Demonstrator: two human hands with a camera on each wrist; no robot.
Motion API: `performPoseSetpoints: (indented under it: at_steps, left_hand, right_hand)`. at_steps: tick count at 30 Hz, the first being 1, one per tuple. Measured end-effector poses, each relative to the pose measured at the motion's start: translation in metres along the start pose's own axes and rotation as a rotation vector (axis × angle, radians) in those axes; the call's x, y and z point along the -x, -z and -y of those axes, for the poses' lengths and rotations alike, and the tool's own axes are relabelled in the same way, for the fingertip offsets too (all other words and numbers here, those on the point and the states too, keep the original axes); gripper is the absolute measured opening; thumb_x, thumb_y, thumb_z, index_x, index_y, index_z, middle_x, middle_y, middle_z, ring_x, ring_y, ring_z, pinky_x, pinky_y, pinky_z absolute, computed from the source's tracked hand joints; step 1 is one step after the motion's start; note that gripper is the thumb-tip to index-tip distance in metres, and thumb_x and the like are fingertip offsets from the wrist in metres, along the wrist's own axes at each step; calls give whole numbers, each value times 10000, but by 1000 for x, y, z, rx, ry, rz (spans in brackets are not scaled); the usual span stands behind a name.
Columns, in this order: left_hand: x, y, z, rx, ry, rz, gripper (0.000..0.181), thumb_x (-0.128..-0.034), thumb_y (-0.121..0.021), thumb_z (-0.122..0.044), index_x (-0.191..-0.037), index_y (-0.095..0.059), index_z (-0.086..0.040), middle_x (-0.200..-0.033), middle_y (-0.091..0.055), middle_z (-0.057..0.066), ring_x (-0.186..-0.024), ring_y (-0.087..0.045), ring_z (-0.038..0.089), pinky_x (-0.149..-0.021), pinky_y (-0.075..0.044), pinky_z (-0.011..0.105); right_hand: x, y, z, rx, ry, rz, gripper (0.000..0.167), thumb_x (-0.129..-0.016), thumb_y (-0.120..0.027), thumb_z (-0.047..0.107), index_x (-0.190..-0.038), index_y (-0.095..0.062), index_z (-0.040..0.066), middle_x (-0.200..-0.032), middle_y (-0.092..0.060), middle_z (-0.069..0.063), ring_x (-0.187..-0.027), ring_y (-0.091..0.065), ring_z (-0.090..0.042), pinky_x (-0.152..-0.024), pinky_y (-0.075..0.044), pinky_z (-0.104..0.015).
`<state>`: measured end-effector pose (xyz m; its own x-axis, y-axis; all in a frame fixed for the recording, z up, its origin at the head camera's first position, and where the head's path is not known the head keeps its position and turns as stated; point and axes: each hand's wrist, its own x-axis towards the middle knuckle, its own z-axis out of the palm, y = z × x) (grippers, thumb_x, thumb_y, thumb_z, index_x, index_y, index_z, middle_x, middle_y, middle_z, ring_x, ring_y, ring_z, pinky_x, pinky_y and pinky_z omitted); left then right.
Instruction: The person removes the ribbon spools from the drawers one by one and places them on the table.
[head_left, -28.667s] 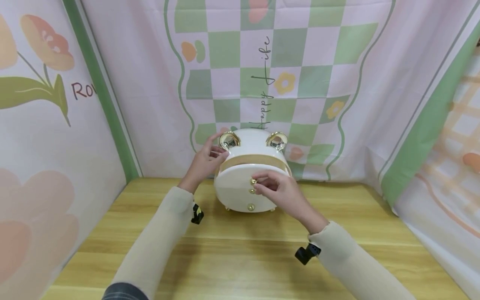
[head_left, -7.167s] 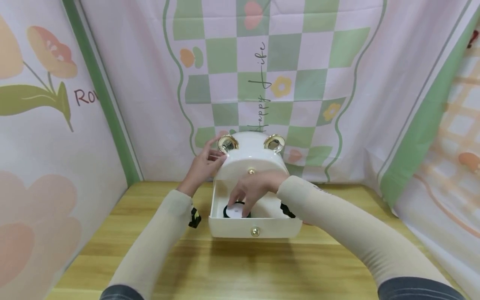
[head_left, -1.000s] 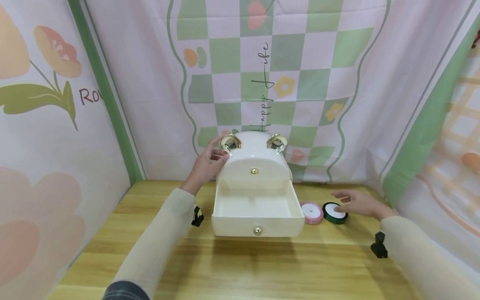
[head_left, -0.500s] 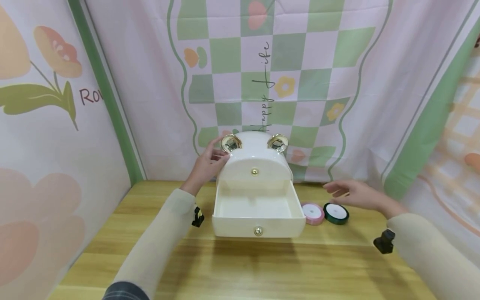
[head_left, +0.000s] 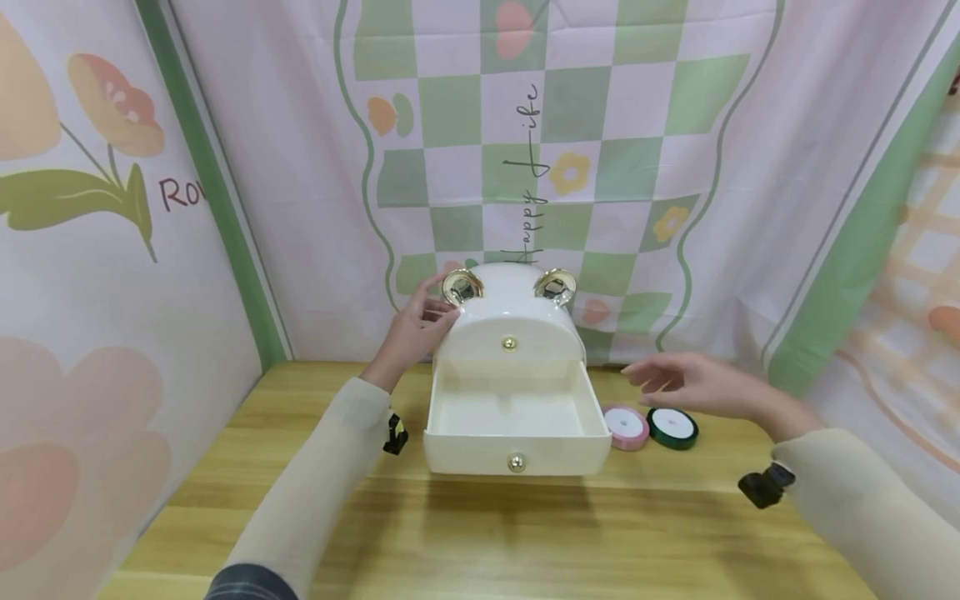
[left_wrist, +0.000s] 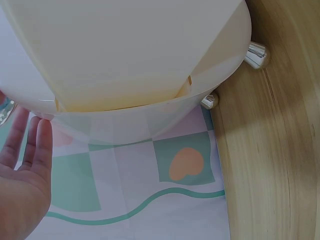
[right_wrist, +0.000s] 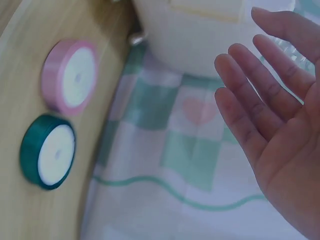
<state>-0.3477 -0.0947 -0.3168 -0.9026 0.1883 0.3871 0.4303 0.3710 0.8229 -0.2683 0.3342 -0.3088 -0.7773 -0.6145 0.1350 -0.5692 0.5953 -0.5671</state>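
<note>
A white storage box (head_left: 517, 287) with gold ear-shaped trims stands at the back of the table. Its lower drawer (head_left: 517, 454) is pulled out, with a bare floor inside. My left hand (head_left: 412, 333) rests against the box's upper left side by the left gold ear (head_left: 462, 287); in the left wrist view its straight fingers (left_wrist: 44, 142) touch the shell. In the air right of the box, my right hand (head_left: 693, 383) holds nothing, its fingers loosely extended. Below it on the table lie a pink ribbon spool (head_left: 626, 427) and a dark green ribbon spool (head_left: 672, 427), side by side.
The wooden table (head_left: 495, 542) stretches in front of the box. A checkered cloth (head_left: 517, 167) hangs right behind it. The pink spool lies close against the drawer's right side. A closed upper front with a gold knob (head_left: 509, 342) sits above the drawer.
Earlier the lower drawer was shut, then open with the dark green spool inside under my right hand. The spool now lies on the table, released; my right hand has risen and moved left.
</note>
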Motion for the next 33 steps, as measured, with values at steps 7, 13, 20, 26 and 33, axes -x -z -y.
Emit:
performPoseSetpoints:
  at_steps: [7,13,20,26,33]
  left_hand:
    - [0,0,0,-1,2,0,643,-991,-655,-323,-1491,-316,-547,-1160,-643,17,-1048,-604,226,-872,-537,409]
    - [1,1,-1,-3,1,2,642,-995,-650,-315,-1495,-315,-541,-1162,-639,21,-1054,-601,227,-872,-538,410]
    - [2,3,-2,-5,5,5,646,-994,-649,-332,-1495,-305,-549,-1175,-635,27,-1065,-597,227,-875,-536,416]
    - [1,2,-1,-8,6,2,644,-992,-649,-344,-1507,-306,-522,-1176,-636,15,-1060,-597,225,-875,-534,408]
    - [0,0,-1,1,18,4,634,-988,-651,-362,-1501,-314,-523,-1177,-635,3,-1061,-596,222,-879,-530,411]
  right_hand:
    - [-9,-8,37,15,73,8,331,-956,-711,193,-1270,-656,100,-1148,-706,-17,-1021,-663,-125,-841,-564,-331]
    - [-16,-20,64,12,176,24,315,-957,-710,174,-1256,-663,87,-1125,-714,-34,-955,-689,-123,-788,-576,-312]
    - [-22,-34,90,-46,219,69,270,-982,-675,172,-1246,-665,115,-1127,-702,-59,-953,-688,-146,-697,-592,-309]
    - [-28,-51,104,15,347,81,240,-973,-686,175,-1204,-680,109,-1079,-715,-28,-921,-679,-94,-764,-583,-293]
    - [-29,-71,113,3,325,134,224,-981,-672,171,-1197,-684,115,-1064,-714,-5,-899,-673,-58,-748,-578,-265]
